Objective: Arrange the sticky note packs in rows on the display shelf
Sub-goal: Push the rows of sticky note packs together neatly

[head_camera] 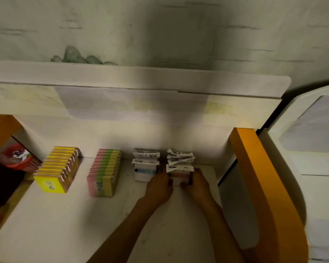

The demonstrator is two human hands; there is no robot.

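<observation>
From the head camera, the left hand and right hand clasped the front white paper-flapped pack with pink label between them, fingers curled on its sides (rightmost of four rows), beside the white blue-labelled pack on the white display shelf.

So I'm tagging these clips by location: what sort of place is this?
Probably a stationery shop display. A white shelf carries neat rows of yellow sticky note packs, pink-green-yellow packs and white-labelled packs, while both hands straighten another row.
</observation>
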